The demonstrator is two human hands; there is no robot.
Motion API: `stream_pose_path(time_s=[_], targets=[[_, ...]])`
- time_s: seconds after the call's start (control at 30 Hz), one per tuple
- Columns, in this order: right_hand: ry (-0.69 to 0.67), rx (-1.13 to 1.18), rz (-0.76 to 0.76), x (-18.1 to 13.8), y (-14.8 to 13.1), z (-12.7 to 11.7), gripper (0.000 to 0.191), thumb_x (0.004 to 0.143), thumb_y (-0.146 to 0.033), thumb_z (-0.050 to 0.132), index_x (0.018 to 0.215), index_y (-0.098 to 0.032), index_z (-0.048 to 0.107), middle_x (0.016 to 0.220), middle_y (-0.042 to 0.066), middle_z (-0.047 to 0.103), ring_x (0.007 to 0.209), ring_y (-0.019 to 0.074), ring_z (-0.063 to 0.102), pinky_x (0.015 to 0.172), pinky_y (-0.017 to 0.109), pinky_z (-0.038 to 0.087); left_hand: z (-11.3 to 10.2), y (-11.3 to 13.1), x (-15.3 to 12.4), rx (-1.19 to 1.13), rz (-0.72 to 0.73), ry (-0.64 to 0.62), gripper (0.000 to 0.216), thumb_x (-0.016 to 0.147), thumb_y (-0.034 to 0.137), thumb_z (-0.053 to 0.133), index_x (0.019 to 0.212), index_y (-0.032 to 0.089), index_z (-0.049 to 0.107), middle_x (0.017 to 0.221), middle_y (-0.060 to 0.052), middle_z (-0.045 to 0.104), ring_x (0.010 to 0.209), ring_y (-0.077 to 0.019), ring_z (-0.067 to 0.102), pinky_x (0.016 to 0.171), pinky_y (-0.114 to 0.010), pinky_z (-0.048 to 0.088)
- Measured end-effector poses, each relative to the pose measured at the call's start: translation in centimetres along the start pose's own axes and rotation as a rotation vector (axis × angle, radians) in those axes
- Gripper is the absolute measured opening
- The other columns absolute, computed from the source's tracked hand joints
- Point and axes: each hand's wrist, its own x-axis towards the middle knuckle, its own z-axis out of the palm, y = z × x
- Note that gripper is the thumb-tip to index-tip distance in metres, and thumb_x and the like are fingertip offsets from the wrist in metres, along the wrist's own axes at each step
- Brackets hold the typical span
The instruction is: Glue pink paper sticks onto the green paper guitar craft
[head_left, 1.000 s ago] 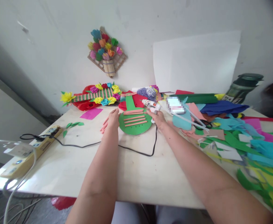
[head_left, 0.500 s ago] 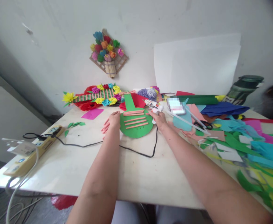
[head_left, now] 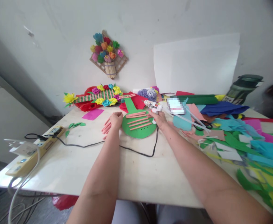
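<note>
A green paper guitar shape (head_left: 139, 130) lies flat on the pale table, with several pink paper sticks (head_left: 137, 119) laid across its round body. My left hand (head_left: 116, 119) rests at its left edge, fingers curled, beside a small bunch of loose pink sticks (head_left: 106, 126). My right hand (head_left: 158, 119) is at the right edge and grips a white glue gun (head_left: 153, 105), its nozzle pointing left over the top stick. The gun's black cord (head_left: 136, 150) loops across the table.
A beige power strip (head_left: 32, 151) lies at the left edge. A striped craft with paper flowers (head_left: 96, 96) sits at the back. Heaps of coloured paper scraps (head_left: 243, 137), scissors (head_left: 202, 124) and a green bottle (head_left: 242, 88) fill the right side.
The green guitar has shifted slightly right and turned a little. My left hand has drawn back from its edge toward the loose sticks; my right hand keeps holding the glue gun.
</note>
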Motion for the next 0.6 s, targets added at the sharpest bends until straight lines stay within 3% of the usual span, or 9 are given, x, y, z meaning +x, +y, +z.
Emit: stream_pose_path(time_s=[0.1,0.33,0.47,0.6], targets=[[-0.011,0.013,-0.002,0.2,0.2,0.0,0.041,0.064,-0.042,0.064,0.094,-0.013,0.065,0.072,0.006,0.070,0.073,0.0210,0.066,0.067,0.029,0.049,-0.4,1.0,-0.3,0.171,0.080,0.001,0.024,0.072,0.029,0.057,0.087,0.017,0.071,0.083,-0.007,0.070,0.082,-0.0225,0.063,0.077,-0.031,0.045],[0.004,0.060,-0.027,0.5,1.1,0.1,0.040,0.065,-0.042,0.064,0.092,-0.013,0.065,0.075,0.006,0.071,0.074,0.0212,0.067,0.072,0.031,0.050,0.2,1.6,-0.9,0.445,0.469,-0.091,0.019,0.077,0.029,0.056,0.083,0.023,0.073,0.089,-0.005,0.068,0.089,-0.0214,0.055,0.083,-0.032,0.041],[0.015,-0.048,-0.047,0.7,1.8,0.0,0.041,0.066,-0.046,0.062,0.094,-0.016,0.066,0.078,0.005,0.071,0.081,0.0226,0.066,0.077,0.034,0.048,0.4,1.2,-1.0,0.522,0.522,-0.122,0.021,0.079,0.034,0.055,0.084,0.025,0.073,0.088,-0.005,0.066,0.088,-0.0223,0.052,0.079,-0.033,0.041],[0.036,-0.106,-0.035,0.8,2.0,0.0,0.039,0.066,-0.048,0.060,0.090,-0.017,0.067,0.079,0.005,0.071,0.083,0.0223,0.065,0.078,0.034,0.047,0.1,1.3,-1.2,0.512,0.580,-0.096,0.020,0.078,0.037,0.056,0.085,0.028,0.072,0.092,-0.004,0.065,0.091,-0.0221,0.051,0.084,-0.035,0.038]])
